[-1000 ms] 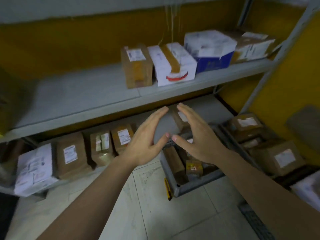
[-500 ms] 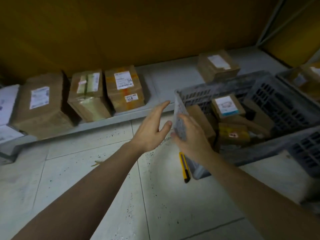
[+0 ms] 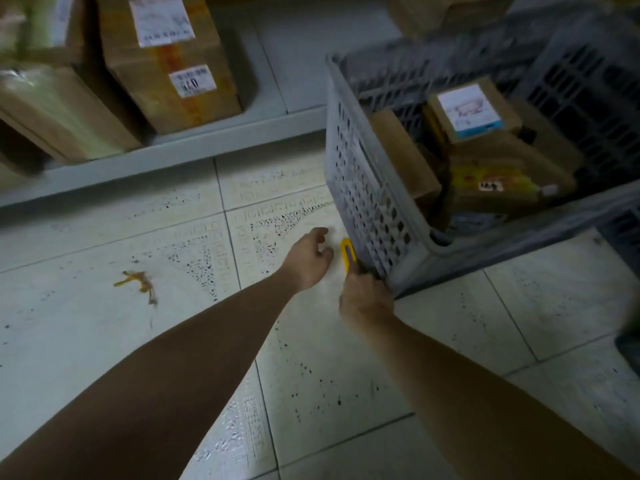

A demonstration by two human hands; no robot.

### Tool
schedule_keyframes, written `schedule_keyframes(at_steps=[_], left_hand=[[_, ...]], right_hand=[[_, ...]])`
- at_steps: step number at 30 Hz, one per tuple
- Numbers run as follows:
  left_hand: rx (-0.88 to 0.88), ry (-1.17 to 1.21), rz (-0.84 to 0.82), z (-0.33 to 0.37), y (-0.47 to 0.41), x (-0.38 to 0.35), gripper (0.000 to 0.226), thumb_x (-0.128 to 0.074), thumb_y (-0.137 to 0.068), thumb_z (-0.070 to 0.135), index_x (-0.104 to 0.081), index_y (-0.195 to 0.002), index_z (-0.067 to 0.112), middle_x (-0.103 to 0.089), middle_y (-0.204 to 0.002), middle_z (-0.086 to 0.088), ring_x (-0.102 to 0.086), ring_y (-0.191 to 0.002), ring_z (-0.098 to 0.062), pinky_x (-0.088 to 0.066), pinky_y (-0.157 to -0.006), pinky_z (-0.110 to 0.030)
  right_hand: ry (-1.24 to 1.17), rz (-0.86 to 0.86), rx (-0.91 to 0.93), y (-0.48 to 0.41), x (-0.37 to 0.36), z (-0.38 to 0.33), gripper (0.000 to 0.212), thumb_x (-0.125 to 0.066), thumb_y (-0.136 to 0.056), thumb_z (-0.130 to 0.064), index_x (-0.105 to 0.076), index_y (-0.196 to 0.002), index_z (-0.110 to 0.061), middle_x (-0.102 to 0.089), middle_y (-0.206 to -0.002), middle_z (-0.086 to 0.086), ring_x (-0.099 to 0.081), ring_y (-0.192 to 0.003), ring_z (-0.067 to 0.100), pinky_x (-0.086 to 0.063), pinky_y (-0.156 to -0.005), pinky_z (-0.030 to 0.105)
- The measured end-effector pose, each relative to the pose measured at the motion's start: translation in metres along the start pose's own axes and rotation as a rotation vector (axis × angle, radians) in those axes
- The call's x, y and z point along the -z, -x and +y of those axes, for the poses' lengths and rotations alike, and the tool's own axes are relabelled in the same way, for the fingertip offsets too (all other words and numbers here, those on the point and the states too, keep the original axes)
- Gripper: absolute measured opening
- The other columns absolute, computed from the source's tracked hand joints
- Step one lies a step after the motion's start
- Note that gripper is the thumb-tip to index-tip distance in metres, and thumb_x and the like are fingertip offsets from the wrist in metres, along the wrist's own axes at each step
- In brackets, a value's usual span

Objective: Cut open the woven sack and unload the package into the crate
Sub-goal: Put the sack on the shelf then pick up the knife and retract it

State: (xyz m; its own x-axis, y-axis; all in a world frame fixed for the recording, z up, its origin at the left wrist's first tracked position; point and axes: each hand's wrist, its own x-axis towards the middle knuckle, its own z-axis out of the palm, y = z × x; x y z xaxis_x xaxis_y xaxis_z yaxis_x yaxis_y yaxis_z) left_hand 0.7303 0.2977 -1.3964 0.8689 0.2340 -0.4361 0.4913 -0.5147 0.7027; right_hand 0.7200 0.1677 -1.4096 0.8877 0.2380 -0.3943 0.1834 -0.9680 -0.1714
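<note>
Gripping cutter (image 3: 347, 251) at crate (image 3: 356, 188) base edge, right hand (image 3: 365, 301); left hand (image 3: 308, 258) loose.

Left hand (image 3: 308, 261) lowered near floor (image 3: 104, 341); right hand (image 3: 367, 299) now grips cutter (image 3: 347, 249).

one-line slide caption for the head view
Right hand grips a yellow utility knife low beside the grey crate; left hand open nearby.

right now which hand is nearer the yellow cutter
Right. The right hand holds the yellow cutter by its near end; the left hand hangs just left of it, apart.
</note>
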Motion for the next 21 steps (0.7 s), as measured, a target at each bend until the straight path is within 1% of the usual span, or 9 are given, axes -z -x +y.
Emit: schedule_keyframes(at_steps=[2, 4, 6, 8, 11, 13, 16, 19, 21], left_hand=[[0.063, 0.07, -0.035, -0.004, -0.008, -0.013, 0.053, -0.05, -0.099, 0.013, -0.036, -0.15, 0.016, -0.047, -0.148, -0.009, -0.052, -0.128, -0.029, -0.045, -0.099, -0.033], [0.091, 0.15, -0.073, -0.008, -0.015, -0.023, 0.056, -0.048, -0.096, 0.003, -0.035, -0.15, 0.016, -0.046, -0.147, -0.013, -0.054, -0.12, -0.028, -0.048, -0.095, -0.037], [0.112, 0.214, -0.075, -0.012, -0.018, -0.032, 0.056, -0.044, -0.095, -0.003, -0.036, -0.149, 0.014, -0.049, -0.14, -0.012, -0.053, -0.109, -0.023, -0.049, -0.09, -0.036], [0.154, 0.352, -0.052, -0.013, -0.017, -0.035, 0.054, -0.043, -0.097, -0.005, -0.035, -0.148, 0.012, -0.051, -0.131, -0.011, -0.054, -0.101, -0.021, -0.05, -0.079, -0.026], [0.265, 0.589, 0.014, -0.016, -0.018, -0.029, 0.055, -0.053, -0.098, 0.001, -0.032, -0.147, 0.016, -0.059, -0.109, -0.013, -0.057, -0.082, -0.021, -0.046, -0.058, -0.023], [0.321, 0.623, 0.07, -0.019, -0.017, -0.015, 0.055, -0.057, -0.099, 0.013, -0.032, -0.146, 0.02, -0.063, -0.093, -0.009, -0.057, -0.072, -0.019, -0.041, -0.055, -0.028], [0.422, 0.609, 0.159, -0.008, 0.007, 0.021, 0.039, -0.055, -0.099, 0.017, -0.048, -0.137, 0.009, -0.058, -0.081, -0.003, -0.053, -0.063, -0.015, -0.034, -0.049, -0.028], [0.497, 0.682, 0.269, 0.029, 0.057, 0.062, 0.026, -0.053, -0.096, 0.015, -0.062, -0.12, 0.008, -0.06, -0.081, -0.006, -0.053, -0.062, -0.017, -0.032, -0.046, -0.024], [0.485, 0.719, 0.355, 0.066, 0.094, 0.095, 0.016, -0.059, -0.093, 0.021, -0.06, -0.108, 0.015, -0.068, -0.098, -0.013, -0.059, -0.072, -0.02, -0.037, -0.052, -0.026]], right_hand=[[0.067, 0.09, -0.002, -0.006, -0.021, 0.005, 0.086, -0.059, -0.092, -0.016, -0.004, -0.157, -0.022, -0.071, -0.107, 0.017, -0.072, -0.087, 0.031, -0.058, -0.08, 0.044], [0.104, 0.133, 0.034, -0.011, -0.031, 0.006, 0.085, -0.066, -0.084, -0.013, -0.018, -0.154, -0.02, -0.067, -0.107, 0.022, -0.071, -0.073, 0.034, -0.06, -0.069, 0.045], [0.112, 0.132, 0.043, -0.008, -0.033, 0.005, 0.061, -0.055, -0.093, -0.015, -0.03, -0.148, -0.018, -0.059, -0.121, 0.021, -0.07, -0.079, 0.03, -0.057, -0.069, 0.038], [0.077, 0.107, 0.028, -0.004, -0.032, 0.002, 0.046, -0.047, -0.098, -0.018, -0.035, -0.142, -0.016, -0.052, -0.13, 0.018, -0.068, -0.089, 0.026, -0.054, -0.071, 0.034], [0.002, 0.115, 0.025, -0.001, -0.03, 0.001, 0.054, -0.062, -0.089, -0.018, -0.038, -0.137, -0.014, -0.051, -0.128, 0.017, -0.067, -0.094, 0.029, -0.054, -0.071, 0.035], [-0.063, 0.112, 0.104, 0.006, -0.02, -0.001, 0.057, -0.069, -0.082, -0.014, -0.043, -0.132, -0.012, -0.051, -0.128, 0.016, -0.064, -0.1, 0.032, -0.055, -0.073, 0.037], [-0.158, 0.109, 0.195, 0.029, 0.022, -0.012, 0.045, -0.069, -0.08, -0.004, -0.05, -0.12, -0.012, -0.049, -0.122, 0.014, -0.062, -0.096, 0.033, -0.053, -0.073, 0.037], [-0.264, 0.181, 0.267, 0.068, 0.083, -0.024, 0.037, -0.066, -0.079, 0.006, -0.058, -0.112, -0.009, -0.054, -0.11, 0.014, -0.061, -0.089, 0.032, -0.048, -0.071, 0.034], [-0.358, 0.246, 0.323, 0.096, 0.135, -0.031, 0.033, -0.064, -0.081, 0.007, -0.062, -0.11, -0.009, -0.058, -0.104, 0.013, -0.061, -0.086, 0.031, -0.043, -0.068, 0.03]])
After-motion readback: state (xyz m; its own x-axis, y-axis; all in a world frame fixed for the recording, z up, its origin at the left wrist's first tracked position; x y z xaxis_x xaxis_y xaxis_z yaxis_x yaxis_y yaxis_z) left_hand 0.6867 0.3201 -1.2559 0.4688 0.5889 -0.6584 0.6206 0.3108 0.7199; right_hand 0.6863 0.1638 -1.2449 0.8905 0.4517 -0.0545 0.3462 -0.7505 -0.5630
